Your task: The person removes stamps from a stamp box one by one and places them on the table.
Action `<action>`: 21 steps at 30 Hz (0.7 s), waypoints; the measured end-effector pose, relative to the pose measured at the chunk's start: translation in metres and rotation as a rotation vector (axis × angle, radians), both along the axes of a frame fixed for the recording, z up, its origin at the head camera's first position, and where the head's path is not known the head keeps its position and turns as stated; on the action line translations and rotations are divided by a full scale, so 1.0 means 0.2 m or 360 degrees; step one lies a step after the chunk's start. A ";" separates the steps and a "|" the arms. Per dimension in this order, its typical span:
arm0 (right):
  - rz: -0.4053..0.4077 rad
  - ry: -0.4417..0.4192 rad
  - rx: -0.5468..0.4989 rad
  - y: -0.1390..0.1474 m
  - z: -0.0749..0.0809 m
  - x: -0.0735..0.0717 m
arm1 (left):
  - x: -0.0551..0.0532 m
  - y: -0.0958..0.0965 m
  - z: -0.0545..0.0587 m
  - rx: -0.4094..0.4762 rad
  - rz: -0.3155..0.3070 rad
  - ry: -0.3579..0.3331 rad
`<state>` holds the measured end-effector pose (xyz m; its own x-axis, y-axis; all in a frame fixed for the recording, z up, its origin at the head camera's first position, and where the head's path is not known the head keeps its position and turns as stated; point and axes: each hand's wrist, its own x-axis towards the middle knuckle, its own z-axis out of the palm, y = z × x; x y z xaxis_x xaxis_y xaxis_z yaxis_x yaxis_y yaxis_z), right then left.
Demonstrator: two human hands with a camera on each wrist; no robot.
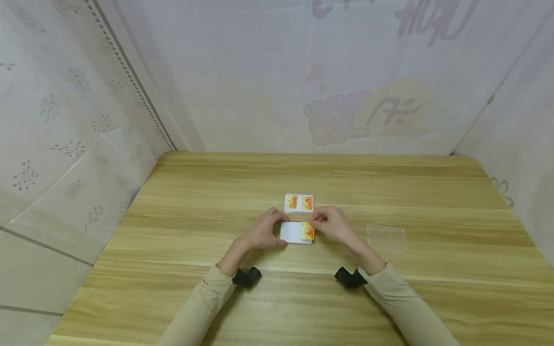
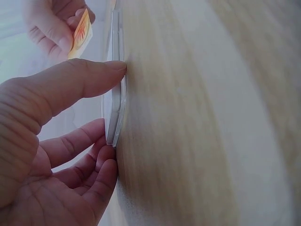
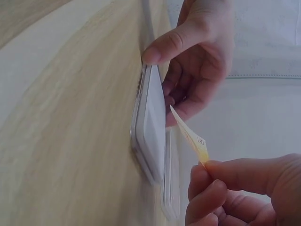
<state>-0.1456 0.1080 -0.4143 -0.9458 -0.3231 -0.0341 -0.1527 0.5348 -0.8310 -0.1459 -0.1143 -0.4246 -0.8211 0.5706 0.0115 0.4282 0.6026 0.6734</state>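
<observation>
A thin white card in a clear plastic case [image 1: 290, 232] lies on the wooden table in front of me. My left hand [image 1: 261, 231] holds its left end, thumb on the near edge and fingers at the far edge. Between thumb and index finger, my right hand [image 1: 333, 224] pinches a small yellow-orange stamp [image 1: 308, 231]. In the right wrist view the stamp [image 3: 192, 137] is tilted and stands apart from the white surface [image 3: 154, 117]. Just beyond lies a second flat case [image 1: 299, 211] with two orange stamps inside.
A clear plastic cover [image 1: 387, 240] lies on the table to the right. Dark wrist mounts [image 1: 246, 277] sit at both sleeves. Behind the table [image 1: 216, 182] hangs a pale printed cloth [image 1: 242, 72], with more cloth at both sides.
</observation>
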 end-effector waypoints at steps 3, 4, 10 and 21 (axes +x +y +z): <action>0.0002 0.0007 -0.0004 0.02 0.00 0.00 | 0.00 0.00 0.00 -0.0011 0.0000 0.0011; -0.0003 0.0009 0.0003 0.03 0.00 0.01 | 0.00 0.00 0.00 -0.0012 0.0001 0.0013; -0.0010 0.0033 0.0065 0.07 -0.01 0.01 | 0.00 0.00 0.00 -0.0011 0.0000 0.0023; -0.0028 0.0060 0.0126 0.13 -0.02 0.01 | 0.01 0.00 0.00 0.0008 0.0003 0.0010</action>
<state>-0.1434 0.1339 -0.4181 -0.9523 -0.3044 -0.0228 -0.1735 0.6012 -0.7800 -0.1448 -0.1138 -0.4250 -0.8220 0.5692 0.0195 0.4313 0.5998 0.6740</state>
